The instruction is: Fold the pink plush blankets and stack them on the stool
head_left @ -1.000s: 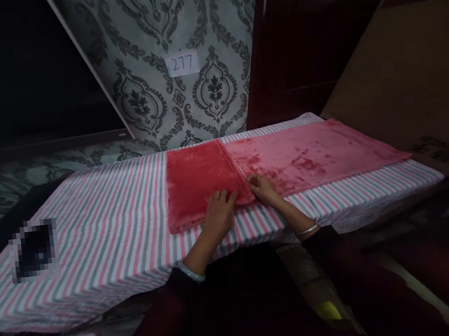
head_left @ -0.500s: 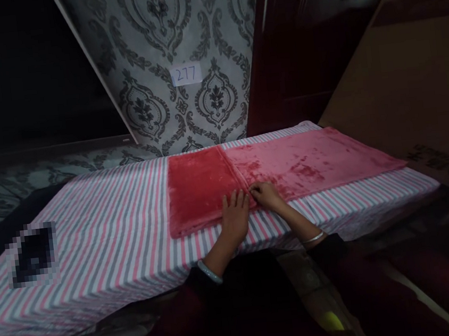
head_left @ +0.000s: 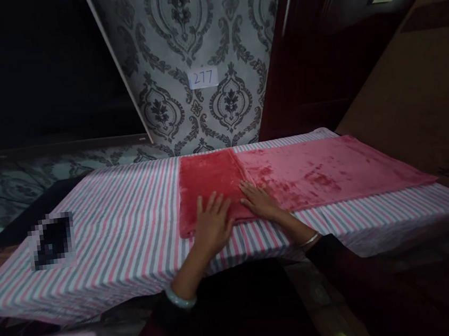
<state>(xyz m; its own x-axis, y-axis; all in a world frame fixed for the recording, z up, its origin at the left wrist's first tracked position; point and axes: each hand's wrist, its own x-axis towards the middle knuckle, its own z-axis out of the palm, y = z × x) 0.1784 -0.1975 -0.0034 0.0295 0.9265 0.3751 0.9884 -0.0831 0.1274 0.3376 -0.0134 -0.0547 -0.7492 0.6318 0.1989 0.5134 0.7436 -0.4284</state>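
A plush red-pink blanket (head_left: 313,172) lies lengthwise on a striped cloth (head_left: 133,215). Its left end is folded over into a darker red, thicker panel (head_left: 209,177), whose edge runs across near the middle. My left hand (head_left: 212,222) rests with fingers spread on the near part of this panel. To its right, my right hand (head_left: 260,200) lies flat at the panel's edge, fingers stretched out over the fold. Neither hand grips the fabric.
A pixelated dark object (head_left: 52,242) lies at the left of the striped cloth. Behind stand a dark screen (head_left: 46,74), a patterned wall with a paper marked 277 (head_left: 203,77) and a dark red door (head_left: 310,63). A large cardboard box (head_left: 421,94) stands at the right.
My left hand has slid left along the folded panel. My right hand has opened from a pinch at the fold's edge and now lies flat. The view has shifted slightly left.
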